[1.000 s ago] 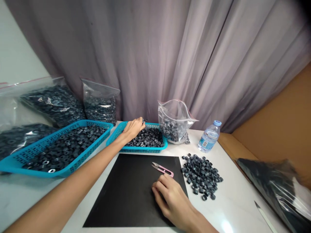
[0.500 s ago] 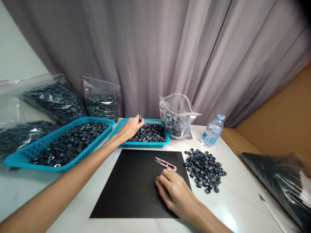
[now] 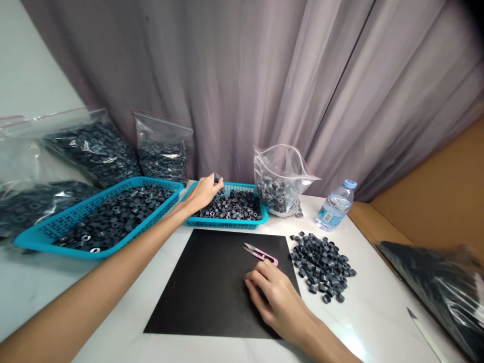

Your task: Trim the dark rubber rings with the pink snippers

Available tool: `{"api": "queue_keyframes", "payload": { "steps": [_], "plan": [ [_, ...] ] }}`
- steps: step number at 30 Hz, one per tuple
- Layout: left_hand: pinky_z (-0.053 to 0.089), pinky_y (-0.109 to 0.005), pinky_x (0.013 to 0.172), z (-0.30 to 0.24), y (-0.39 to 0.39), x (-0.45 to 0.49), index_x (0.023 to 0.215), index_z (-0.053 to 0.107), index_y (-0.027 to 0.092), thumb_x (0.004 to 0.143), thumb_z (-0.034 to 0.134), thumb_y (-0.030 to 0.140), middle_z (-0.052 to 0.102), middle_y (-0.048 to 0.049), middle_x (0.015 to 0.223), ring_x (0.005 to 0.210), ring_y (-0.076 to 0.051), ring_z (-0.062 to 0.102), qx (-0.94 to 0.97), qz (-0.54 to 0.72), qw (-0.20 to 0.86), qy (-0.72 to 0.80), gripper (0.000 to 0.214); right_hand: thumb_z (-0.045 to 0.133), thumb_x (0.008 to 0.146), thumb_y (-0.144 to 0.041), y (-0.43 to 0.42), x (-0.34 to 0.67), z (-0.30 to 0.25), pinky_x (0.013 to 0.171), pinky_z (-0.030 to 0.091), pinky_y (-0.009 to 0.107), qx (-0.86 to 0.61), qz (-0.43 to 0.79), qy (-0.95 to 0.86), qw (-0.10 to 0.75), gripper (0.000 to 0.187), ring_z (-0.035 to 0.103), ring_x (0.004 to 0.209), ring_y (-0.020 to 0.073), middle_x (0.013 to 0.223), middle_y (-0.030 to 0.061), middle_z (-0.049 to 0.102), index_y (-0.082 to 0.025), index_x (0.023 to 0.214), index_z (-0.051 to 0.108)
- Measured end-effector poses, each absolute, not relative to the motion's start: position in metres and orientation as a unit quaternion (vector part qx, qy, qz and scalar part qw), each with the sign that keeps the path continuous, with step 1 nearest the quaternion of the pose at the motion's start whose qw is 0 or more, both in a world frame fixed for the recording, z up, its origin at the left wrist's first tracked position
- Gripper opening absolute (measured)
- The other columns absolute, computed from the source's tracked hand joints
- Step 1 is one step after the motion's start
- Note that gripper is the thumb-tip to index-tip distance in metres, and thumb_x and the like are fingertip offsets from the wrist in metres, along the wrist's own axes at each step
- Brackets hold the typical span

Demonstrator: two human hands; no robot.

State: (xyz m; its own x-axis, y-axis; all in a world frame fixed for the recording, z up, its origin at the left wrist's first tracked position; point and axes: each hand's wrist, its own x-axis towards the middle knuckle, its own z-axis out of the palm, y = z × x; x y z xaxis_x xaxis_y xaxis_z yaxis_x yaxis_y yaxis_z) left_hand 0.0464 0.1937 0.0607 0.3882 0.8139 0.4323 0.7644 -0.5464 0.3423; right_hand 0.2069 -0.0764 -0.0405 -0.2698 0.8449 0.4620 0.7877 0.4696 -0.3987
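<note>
Closest to the wearer, low on the black mat point(image 3: 200, 287), rests the right hand point(image 3: 278, 297), its fingers loosely curled; whether its grip encloses anything cannot be told. Its fingertips lie at the handle end of the pink snips point(image 3: 266, 256), whose blades point away to the left; contact is unclear. Over to the right on the white bench point(image 3: 370, 282) lies a slim pale tool point(image 3: 427, 335) with a dark pointed tip, near a dark bundle in clear plastic point(image 3: 431, 287). Just beyond the mat's right edge, a loose pile of short dark rings point(image 3: 323, 267) spreads across the bench. On the left, beside the outstretched left forearm, stands a long blue basket point(image 3: 75, 252) filled with similar rings.

Past the mat, the left hand point(image 3: 204, 192) is above the left part of a second blue basket point(image 3: 227, 223), its grip pinching dark pieces point(image 3: 217, 177) at the fingertips, above the heap of rings inside. Right of that basket stands an unsealed clear bag point(image 3: 282, 186), partly filled with rings, then a water bottle point(image 3: 335, 206). At the back left, a clear zip bag point(image 3: 162, 156) of dark pieces stands before the grey curtain point(image 3: 227, 101).
</note>
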Motion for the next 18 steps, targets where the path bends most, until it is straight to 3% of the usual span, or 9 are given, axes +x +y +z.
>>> {"api": "queue_keyframes", "payload": {
  "steps": [6, 12, 18],
  "plan": [
    [0.039, -0.028, 0.062, 0.068, 0.162, 0.046, 0.076, 0.053, 0.020, 0.096, 0.038, 0.046, 0.058, 0.0008, 0.062, 0.065, -0.019, 0.059, 0.827, 0.331, 0.052, 0.452, 0.037, 0.043, 0.100, -0.019, -0.078, 0.207, -0.039, 0.076, 0.049, 0.032, -0.512, 0.046, -0.794, 0.324, 0.016, 0.058, 0.085, 0.0192, 0.090, 0.0058, 0.059, -0.021, 0.098, 0.058],
    [0.040, -0.026, 0.060, 0.038, 0.096, 0.037, 0.080, 0.050, 0.023, 0.097, 0.037, 0.044, 0.059, 0.0034, 0.064, 0.060, -0.016, 0.057, 0.870, 0.277, 0.100, 0.395, 0.030, 0.043, 0.100, -0.018, -0.078, 0.207, -0.040, 0.077, 0.049, 0.031, -0.512, 0.051, -0.794, 0.323, 0.015, 0.059, 0.087, 0.0196, 0.091, 0.0059, 0.059, -0.021, 0.100, 0.058],
    [0.044, -0.028, 0.063, 0.000, 0.049, 0.028, 0.085, 0.053, 0.024, 0.094, 0.044, 0.035, 0.066, -0.0003, 0.076, 0.066, -0.019, 0.065, 0.908, 0.200, 0.102, 0.353, 0.016, 0.042, 0.101, -0.018, -0.079, 0.206, -0.042, 0.075, 0.049, 0.032, -0.510, 0.052, -0.795, 0.323, 0.016, 0.058, 0.086, 0.0197, 0.091, 0.0064, 0.059, -0.021, 0.100, 0.058]
  ]
}}
